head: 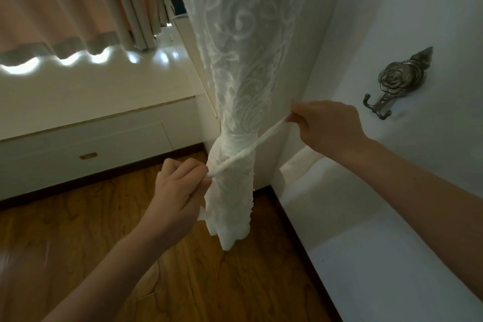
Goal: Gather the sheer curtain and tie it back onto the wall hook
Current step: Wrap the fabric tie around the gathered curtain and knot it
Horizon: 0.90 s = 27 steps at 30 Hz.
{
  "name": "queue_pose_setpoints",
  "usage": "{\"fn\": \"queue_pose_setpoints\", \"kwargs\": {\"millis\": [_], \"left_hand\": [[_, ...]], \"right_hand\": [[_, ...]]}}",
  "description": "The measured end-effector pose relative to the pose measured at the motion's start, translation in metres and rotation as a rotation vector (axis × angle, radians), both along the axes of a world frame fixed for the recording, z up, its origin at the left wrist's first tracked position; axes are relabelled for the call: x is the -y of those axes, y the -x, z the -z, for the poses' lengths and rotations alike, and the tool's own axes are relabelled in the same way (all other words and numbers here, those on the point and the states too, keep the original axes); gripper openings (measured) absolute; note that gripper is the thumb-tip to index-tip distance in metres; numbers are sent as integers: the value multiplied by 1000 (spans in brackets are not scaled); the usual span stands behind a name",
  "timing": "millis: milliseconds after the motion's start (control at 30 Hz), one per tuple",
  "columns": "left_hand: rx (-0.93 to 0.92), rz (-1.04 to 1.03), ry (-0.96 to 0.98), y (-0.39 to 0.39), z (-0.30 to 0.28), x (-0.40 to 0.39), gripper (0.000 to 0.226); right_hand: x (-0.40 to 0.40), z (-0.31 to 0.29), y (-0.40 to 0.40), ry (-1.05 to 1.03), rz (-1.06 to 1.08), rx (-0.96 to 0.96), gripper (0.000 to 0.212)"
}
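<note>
At far left a pink drape (60, 0) hangs over a white ledge (99, 81), with a drawer (86, 149) below it and a wood floor (183, 269) underneath. The left hand (180, 191) has its fingers curled, pinching one end of a white tie (235, 158) against the left side of the curtain (235, 86). The sheer, embroidered curtain is gathered into a narrow bundle in the corner, its hem hanging just above the floor. The tie wraps across the bundle's front and rises to the right, pulled taut. The right hand (329, 125) pinches the tie's other end between thumb and fingers. Farther right, a metal rose-patterned hook (397, 81) sits on the wall (418, 191), apart from the hand and tie.
</note>
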<state>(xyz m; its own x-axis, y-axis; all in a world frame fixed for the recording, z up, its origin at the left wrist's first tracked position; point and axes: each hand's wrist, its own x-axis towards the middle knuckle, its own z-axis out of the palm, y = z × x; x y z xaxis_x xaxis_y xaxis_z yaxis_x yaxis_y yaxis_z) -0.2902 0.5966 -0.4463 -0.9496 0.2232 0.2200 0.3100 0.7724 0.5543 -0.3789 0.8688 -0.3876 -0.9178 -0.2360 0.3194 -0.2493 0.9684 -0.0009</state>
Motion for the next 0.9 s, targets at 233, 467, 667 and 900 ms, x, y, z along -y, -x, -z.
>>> {"fn": "queue_pose_setpoints", "kwargs": {"millis": [233,467,667,900], "left_hand": [[212,-42,-246,-5,-17,-10,36],[302,-19,-301,3,-11,-15,27],[358,-14,-299,5,-20,-22,24],[586,-47,-557,4,-30,-45,26]], "right_hand": [[-1,33,13,293,130,384,22],[36,29,-20,733,-319,647,37],[44,32,-33,693,-307,517,16],[48,25,-41,123,-259,210,26]]}}
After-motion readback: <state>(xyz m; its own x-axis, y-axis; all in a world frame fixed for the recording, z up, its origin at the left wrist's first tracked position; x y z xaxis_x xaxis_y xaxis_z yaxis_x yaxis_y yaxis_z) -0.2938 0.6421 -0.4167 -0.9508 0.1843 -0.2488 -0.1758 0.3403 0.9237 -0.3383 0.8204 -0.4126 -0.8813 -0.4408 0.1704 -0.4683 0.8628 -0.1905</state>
